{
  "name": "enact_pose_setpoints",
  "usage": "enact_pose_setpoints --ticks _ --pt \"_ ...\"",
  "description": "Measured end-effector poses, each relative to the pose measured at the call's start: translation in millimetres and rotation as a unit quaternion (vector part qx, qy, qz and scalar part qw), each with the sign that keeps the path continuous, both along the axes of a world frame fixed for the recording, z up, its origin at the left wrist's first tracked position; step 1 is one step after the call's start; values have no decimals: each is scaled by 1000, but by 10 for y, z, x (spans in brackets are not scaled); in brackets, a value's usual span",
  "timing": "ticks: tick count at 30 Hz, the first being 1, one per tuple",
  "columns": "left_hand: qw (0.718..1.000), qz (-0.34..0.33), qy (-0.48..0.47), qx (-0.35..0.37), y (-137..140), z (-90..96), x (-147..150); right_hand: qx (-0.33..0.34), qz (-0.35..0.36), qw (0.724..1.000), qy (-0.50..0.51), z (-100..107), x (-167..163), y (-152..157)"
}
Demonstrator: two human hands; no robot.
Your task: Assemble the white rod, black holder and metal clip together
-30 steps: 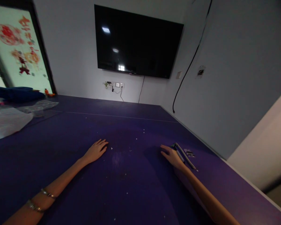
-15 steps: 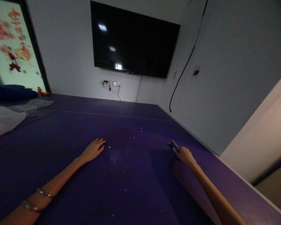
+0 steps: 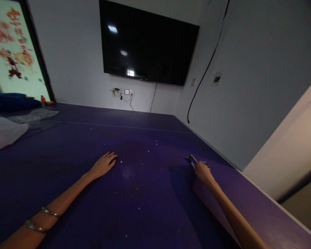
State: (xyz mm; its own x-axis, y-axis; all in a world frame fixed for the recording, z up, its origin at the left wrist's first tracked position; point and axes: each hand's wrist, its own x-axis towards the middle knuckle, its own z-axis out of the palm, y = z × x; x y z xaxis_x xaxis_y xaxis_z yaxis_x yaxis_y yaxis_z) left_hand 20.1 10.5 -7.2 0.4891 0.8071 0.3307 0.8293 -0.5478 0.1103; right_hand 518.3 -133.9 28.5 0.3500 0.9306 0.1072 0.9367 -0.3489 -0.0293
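Note:
My left hand [image 3: 103, 165] lies flat on the purple surface [image 3: 150, 180], palm down with its fingers stretched out and holding nothing. A small white scrap [image 3: 121, 161] is just to the right of its fingertips. On the right, my right hand [image 3: 203, 172] is closed around a small tool with pale arms and a dark tip [image 3: 193, 159]. That tip points left, touching or close above the purple surface. Its exact kind is too small to make out. Behind the fingers, a bit of something pale and dark shows, partly hidden.
Several white crumbs lie scattered over the middle. Plastic wrapping [image 3: 7, 133] and a dark blue bundle [image 3: 12, 101] are at the far left. A television [image 3: 150, 45] hangs on the back wall. A black cable [image 3: 204, 74] dangles by the right wall, which borders the surface.
My right hand has shifted slightly left, and more of the pale and dark bit behind its fingers shows. My left hand stays in place.

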Motion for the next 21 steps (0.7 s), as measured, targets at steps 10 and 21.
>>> enact_pose_setpoints --ticks 10,21 --pt "998 26 -45 27 -57 120 96 82 11 996 44 145 -141 -14" --pt "942 -113 -275 -156 -599 767 1493 235 134 956 112 546 -991 98"
